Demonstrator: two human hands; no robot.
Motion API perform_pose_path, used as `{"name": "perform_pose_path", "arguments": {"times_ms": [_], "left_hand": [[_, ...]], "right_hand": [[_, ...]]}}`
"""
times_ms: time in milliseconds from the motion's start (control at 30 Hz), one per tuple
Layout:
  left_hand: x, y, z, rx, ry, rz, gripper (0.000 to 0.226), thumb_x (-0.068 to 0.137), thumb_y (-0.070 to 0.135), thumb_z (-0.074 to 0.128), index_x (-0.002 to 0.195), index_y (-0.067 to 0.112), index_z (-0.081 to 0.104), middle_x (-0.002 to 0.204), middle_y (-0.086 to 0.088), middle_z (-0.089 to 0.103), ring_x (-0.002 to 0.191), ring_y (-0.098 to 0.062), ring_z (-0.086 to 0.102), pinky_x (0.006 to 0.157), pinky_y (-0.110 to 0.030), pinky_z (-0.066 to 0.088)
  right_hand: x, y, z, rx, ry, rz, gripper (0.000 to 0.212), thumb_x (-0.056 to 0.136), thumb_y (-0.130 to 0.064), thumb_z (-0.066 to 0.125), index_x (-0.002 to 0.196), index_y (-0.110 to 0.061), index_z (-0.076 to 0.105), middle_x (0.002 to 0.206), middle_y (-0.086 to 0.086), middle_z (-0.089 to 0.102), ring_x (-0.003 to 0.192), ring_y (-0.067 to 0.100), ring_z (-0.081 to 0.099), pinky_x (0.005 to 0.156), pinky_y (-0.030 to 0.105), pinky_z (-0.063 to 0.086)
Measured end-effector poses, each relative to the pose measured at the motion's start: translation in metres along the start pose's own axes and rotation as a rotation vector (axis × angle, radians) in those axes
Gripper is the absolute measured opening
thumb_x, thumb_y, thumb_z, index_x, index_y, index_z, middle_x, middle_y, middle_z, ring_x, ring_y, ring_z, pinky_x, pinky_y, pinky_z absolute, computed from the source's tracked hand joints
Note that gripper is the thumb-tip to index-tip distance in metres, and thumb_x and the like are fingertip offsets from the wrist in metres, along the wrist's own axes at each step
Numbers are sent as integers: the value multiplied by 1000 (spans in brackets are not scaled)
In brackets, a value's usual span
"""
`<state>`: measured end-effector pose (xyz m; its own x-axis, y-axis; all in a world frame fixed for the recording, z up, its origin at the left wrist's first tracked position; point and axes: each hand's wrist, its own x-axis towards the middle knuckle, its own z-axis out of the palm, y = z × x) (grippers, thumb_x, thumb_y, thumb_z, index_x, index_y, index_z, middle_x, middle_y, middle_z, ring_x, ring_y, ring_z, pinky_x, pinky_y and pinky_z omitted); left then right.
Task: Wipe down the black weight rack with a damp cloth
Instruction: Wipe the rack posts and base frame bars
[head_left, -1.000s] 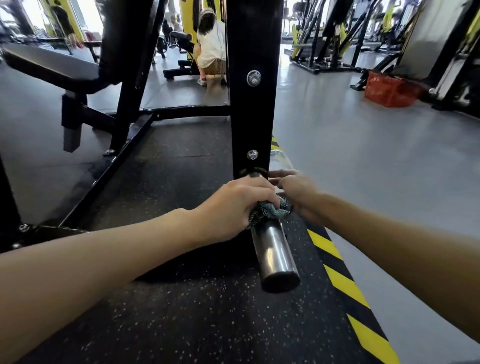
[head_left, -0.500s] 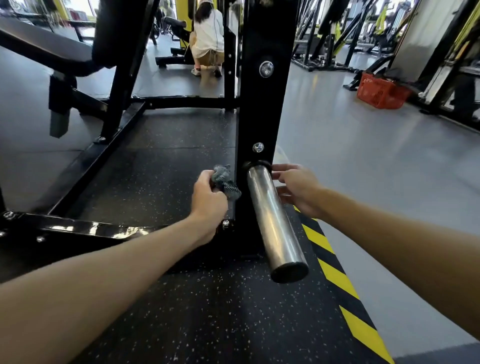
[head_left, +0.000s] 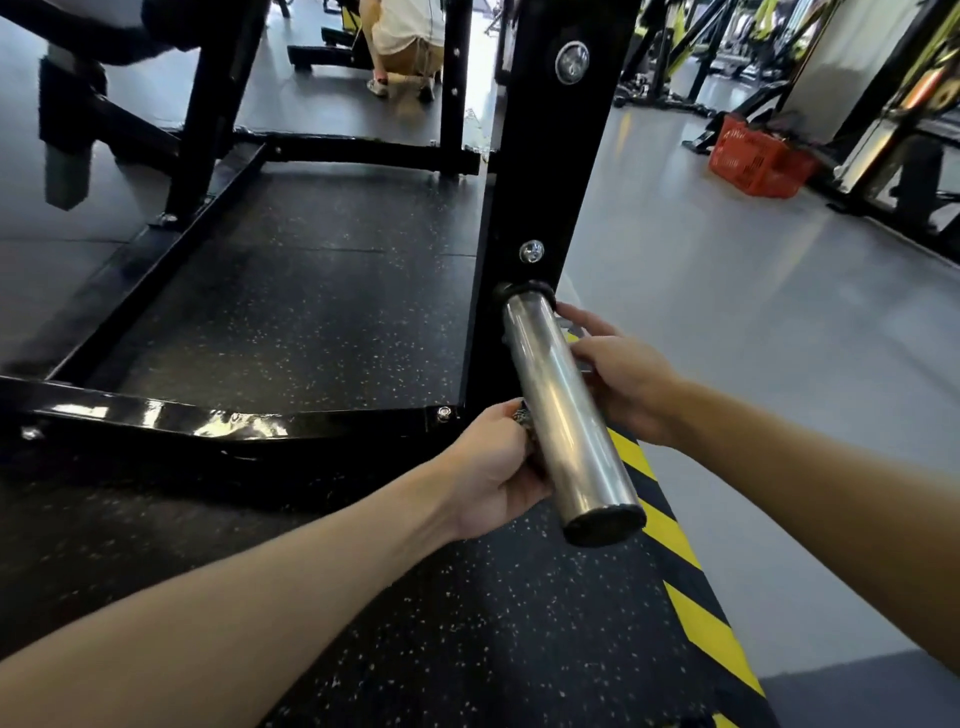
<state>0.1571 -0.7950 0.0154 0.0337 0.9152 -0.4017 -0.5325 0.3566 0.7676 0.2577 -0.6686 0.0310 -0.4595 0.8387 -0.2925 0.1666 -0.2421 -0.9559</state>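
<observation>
The black weight rack's upright post (head_left: 545, 171) rises at centre, with a shiny steel peg (head_left: 561, 410) jutting from its base toward me. My left hand (head_left: 493, 467) grips a small grey-blue cloth (head_left: 523, 417), mostly hidden in the fist, against the peg's left underside near its middle. On the peg's right side my right hand (head_left: 618, 379) rests with fingers curved along it, fingertips near the black collar at the post. A glossy black base bar (head_left: 208, 421) runs left from the post's foot.
Speckled black rubber matting (head_left: 311, 322) lies inside the frame, edged by yellow-black hazard tape (head_left: 691, 613) on the right. Grey floor beyond holds a red basket (head_left: 753, 161). A person (head_left: 405, 36) crouches at the back. A bench (head_left: 78, 78) and more machines stand around.
My left hand with the cloth left the peg's base, swung out to the left, then came back under the peg's middle. The right hand stayed beside the peg. The view tilted down.
</observation>
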Motion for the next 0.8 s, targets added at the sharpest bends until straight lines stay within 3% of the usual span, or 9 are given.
{"name": "perform_pose_path", "arguments": {"times_ms": [67, 167, 233, 300, 367, 467, 533, 700, 800], "left_hand": [[-11, -10, -1, 10, -66, -56, 33, 103, -6, 32, 114, 1, 62, 86, -12, 64, 73, -20, 61, 61, -31, 58], [-20, -21, -14, 82, -163, -109, 42, 99, -14, 31, 116, 6, 64, 93, -13, 69, 80, -21, 64, 63, -33, 56], [-18, -18, -27, 135, -203, -100, 45, 97, -17, 30, 123, 4, 60, 104, -16, 67, 88, -25, 62, 67, -33, 53], [-5, -12, -44, 135, -95, -28, 44, 98, -16, 28, 123, 2, 59, 107, -19, 68, 91, -28, 61, 73, -37, 49], [14, -9, -63, 210, 123, 81, 42, 98, -12, 27, 116, 6, 61, 103, -18, 70, 82, -24, 62, 71, -36, 45], [41, -13, -76, 511, 270, 208, 24, 101, 1, 42, 110, 14, 61, 99, -16, 69, 71, -19, 60, 58, -31, 48], [53, -16, -77, 557, 271, 231, 19, 101, 7, 49, 108, 17, 63, 100, -15, 71, 76, -24, 67, 58, -35, 55], [62, 7, -80, 786, 42, 176, 39, 98, -1, 42, 128, 21, 53, 109, -4, 66, 91, -15, 63, 60, -16, 50], [66, 22, -86, 888, 29, 107, 50, 92, 0, 46, 128, 34, 47, 107, -5, 66, 96, -26, 68, 72, -35, 58]], "right_hand": [[-4, 10, 1, -23, 3, 17, 38, 96, -4, 45, 113, -30, 68, 67, 6, 61, 53, 19, 51, 54, 30, 44], [-13, 29, -2, -56, -33, 32, 23, 97, -11, 50, 102, -14, 73, 97, 22, 71, 82, 34, 67, 80, 45, 55], [-20, 55, -7, -57, -19, 81, 23, 102, -14, 47, 104, -9, 70, 90, 13, 74, 83, 24, 71, 80, 37, 58], [-24, 86, -8, -68, 16, 165, 24, 103, -28, 48, 113, -14, 65, 101, 7, 74, 86, 14, 73, 77, 34, 58], [-17, 115, -1, 3, -12, 252, 37, 99, -41, 55, 131, -23, 58, 122, 9, 68, 104, 27, 70, 86, 45, 55], [-16, 114, 42, 145, -66, 119, 20, 104, -29, 47, 120, -29, 57, 92, 3, 66, 71, 21, 59, 60, 29, 44], [-21, 110, 68, 117, -51, -26, 26, 103, -20, 48, 128, -23, 54, 87, 7, 59, 66, 13, 52, 53, 22, 41], [-3, 107, 77, 35, 185, -210, 21, 101, -6, 50, 93, -23, 61, 80, 0, 68, 68, 6, 65, 64, 22, 53], [7, 95, 88, -69, 270, -263, 24, 97, 4, 52, 87, -17, 58, 76, 3, 62, 64, 7, 62, 53, 13, 47]]}}
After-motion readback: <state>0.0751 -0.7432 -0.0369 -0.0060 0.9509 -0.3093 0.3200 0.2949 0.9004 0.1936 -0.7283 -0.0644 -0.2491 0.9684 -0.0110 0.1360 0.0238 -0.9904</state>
